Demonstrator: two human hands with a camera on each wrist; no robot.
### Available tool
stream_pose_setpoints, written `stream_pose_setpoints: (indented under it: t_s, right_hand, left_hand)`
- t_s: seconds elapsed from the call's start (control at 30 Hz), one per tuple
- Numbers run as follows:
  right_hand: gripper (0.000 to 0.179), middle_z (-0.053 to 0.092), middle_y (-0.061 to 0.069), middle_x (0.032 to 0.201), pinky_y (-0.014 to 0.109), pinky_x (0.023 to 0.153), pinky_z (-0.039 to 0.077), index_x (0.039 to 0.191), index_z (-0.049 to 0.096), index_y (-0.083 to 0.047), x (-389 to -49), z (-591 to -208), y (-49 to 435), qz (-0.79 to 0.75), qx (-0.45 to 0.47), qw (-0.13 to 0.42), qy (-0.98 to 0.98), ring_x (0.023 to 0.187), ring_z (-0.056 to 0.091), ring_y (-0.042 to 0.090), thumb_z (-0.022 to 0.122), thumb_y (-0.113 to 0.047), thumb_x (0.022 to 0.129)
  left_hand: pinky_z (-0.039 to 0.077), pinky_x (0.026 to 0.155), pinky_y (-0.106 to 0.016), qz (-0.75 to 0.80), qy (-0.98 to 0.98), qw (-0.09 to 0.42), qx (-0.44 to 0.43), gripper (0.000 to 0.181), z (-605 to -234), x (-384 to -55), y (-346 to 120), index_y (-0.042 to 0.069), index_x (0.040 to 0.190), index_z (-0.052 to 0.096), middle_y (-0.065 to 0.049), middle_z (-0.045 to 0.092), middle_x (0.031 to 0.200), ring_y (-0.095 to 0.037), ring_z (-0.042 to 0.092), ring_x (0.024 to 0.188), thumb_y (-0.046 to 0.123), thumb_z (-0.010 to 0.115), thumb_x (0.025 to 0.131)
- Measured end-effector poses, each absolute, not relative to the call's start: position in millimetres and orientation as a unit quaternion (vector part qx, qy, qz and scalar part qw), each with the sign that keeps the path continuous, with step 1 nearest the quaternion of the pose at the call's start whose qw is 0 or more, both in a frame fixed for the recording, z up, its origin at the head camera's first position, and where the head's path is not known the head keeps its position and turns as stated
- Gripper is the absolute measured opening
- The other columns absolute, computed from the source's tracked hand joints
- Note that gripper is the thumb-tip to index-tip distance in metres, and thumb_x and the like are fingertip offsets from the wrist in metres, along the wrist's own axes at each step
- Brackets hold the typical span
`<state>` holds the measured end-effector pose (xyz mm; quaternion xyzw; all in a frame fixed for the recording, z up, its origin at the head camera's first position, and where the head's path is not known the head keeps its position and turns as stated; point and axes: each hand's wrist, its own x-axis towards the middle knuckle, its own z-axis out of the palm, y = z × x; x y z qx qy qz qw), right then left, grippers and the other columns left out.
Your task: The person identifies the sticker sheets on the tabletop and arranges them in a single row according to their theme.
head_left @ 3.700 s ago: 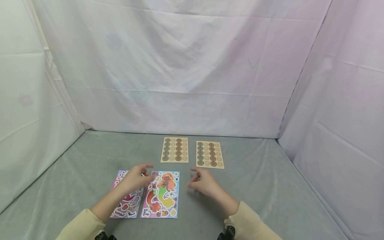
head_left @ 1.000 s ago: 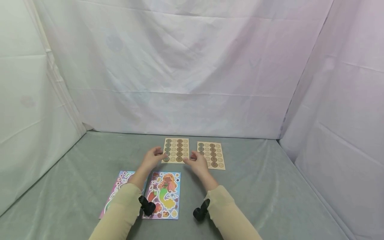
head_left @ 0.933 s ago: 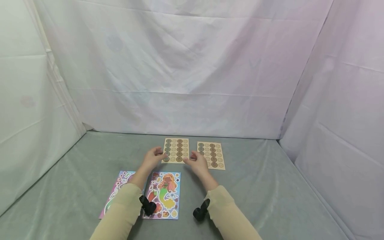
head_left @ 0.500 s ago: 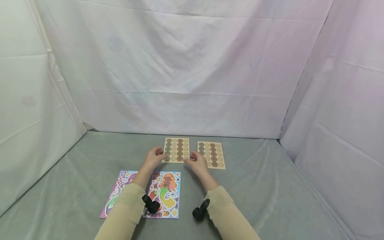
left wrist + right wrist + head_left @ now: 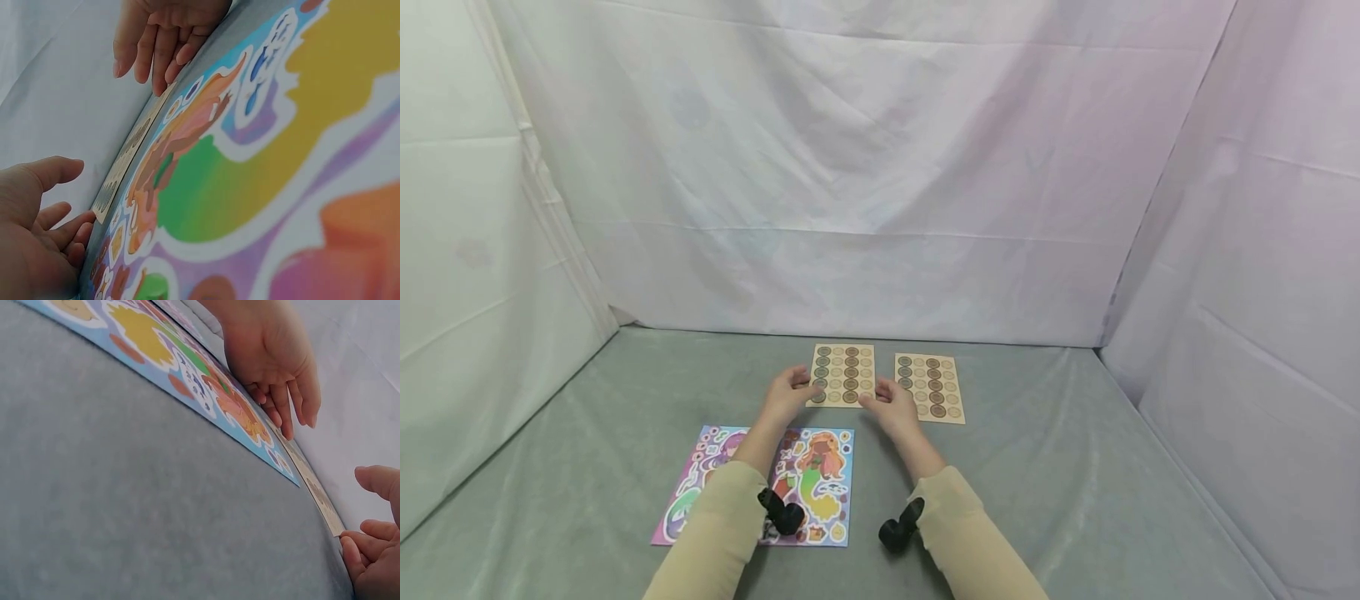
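My left hand (image 5: 786, 396) is at the left edge of a beige sheet (image 5: 844, 367) printed with rows of round coin-like stickers. At that sheet's right edge is my right hand (image 5: 893, 408), which partly covers a second, similar beige sheet (image 5: 942, 387). In both wrist views the thumbs stand raised and the fingers are loosely bent, fingertips low at the sheet's sides, with nothing gripped. A mermaid sticker sheet (image 5: 827, 492) in bright colours lies nearer, partly under my left forearm. Left of it is another colourful sticker sheet (image 5: 681, 500), largely hidden by the sleeve.
Everything lies flat on a grey cloth-covered table (image 5: 1037, 500). A pale hanging cloth (image 5: 850, 167) closes off the back, with more cloth (image 5: 1247, 292) along both sides. Black wrist devices (image 5: 786, 512) sit at my sleeves.
Over the earlier frames both hands moved forward, from around the mermaid sticker sheet to either side of the left beige sheet. During the last second they have hardly moved.
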<state>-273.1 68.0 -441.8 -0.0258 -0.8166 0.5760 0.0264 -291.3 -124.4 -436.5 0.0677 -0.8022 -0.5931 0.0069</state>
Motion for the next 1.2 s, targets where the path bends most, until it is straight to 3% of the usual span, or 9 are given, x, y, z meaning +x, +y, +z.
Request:
stream_pose_setpoints:
  t_s: [0.43, 0.93, 1.2]
  right_hand:
    - [0.057, 0.061, 0.015, 0.117, 0.036, 0.090, 0.049, 0.131, 0.052, 0.003, -271, -440, 65, 0.606, -0.058, 0.015, -0.794, 0.110, 0.056, 0.029, 0.074, -0.018, 0.084]
    - [0.057, 0.063, 0.013, 0.114, 0.043, 0.092, 0.047, 0.132, 0.052, 0.000, -267, -436, 62, 0.631, -0.101, 0.012, -0.769, 0.108, 0.058, 0.029, 0.075, -0.015, 0.082]
    - [0.056, 0.064, 0.012, 0.108, 0.039, 0.089, 0.049, 0.131, 0.052, 0.002, -262, -432, 63, 0.649, -0.114, 0.015, -0.752, 0.102, 0.060, 0.027, 0.074, -0.011, 0.081]
  left_hand:
    - [0.043, 0.097, -0.046, -0.611, -0.788, 0.027, 0.079, 0.067, -436, -288, -121, 0.000, 0.143, 0.038, -0.026, 0.049, 0.132, -0.036, 0.049, 0.115, 0.005, 0.069, 0.084]
    - [0.042, 0.098, -0.047, -0.619, -0.779, 0.036, 0.095, 0.069, -432, -282, -119, 0.003, 0.143, 0.039, -0.023, 0.049, 0.134, -0.037, 0.048, 0.118, -0.001, 0.068, 0.080]
    - [0.043, 0.098, -0.044, -0.623, -0.776, 0.050, 0.088, 0.070, -433, -277, -117, 0.003, 0.143, 0.040, -0.022, 0.050, 0.133, -0.036, 0.049, 0.118, -0.006, 0.069, 0.079]
